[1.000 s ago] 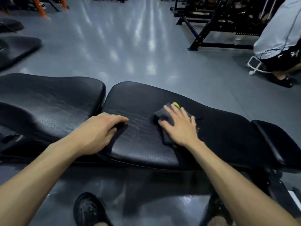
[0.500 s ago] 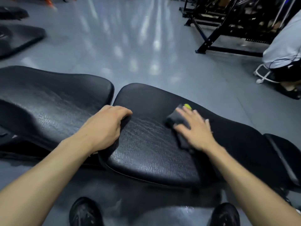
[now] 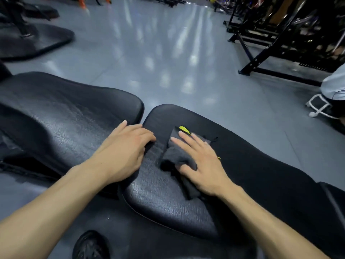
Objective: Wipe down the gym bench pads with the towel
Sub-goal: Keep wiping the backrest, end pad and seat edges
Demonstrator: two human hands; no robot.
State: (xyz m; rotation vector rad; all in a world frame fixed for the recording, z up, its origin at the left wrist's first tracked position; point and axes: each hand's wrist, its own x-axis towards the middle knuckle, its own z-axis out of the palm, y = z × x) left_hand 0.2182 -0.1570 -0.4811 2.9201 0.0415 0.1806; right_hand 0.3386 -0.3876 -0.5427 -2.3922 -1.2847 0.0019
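Note:
A black gym bench lies across the view in two pads: a left pad (image 3: pixel 61 116) and a long right pad (image 3: pixel 261 165) with cracked vinyl. A dark grey towel (image 3: pixel 177 156) with a yellow tag lies bunched on the right pad near its left end. My right hand (image 3: pixel 203 163) presses flat on the towel, fingers spread, thumb tucked at its near fold. My left hand (image 3: pixel 125 150) rests curled over the gap between the pads, fingertips on the right pad's left end, holding nothing.
Glossy grey floor (image 3: pixel 168 62) stretches behind the bench. Black rack frames (image 3: pixel 261 53) stand at the back right. A person in a light shirt (image 3: pixel 334 85) sits on a white stool at the right edge. Another dark pad (image 3: pixel 33 42) is at far left. My shoe (image 3: pixel 89 245) shows below.
My right hand has slid the towel left along the right pad toward my left hand. The view has shifted, and my left hand stays at the gap.

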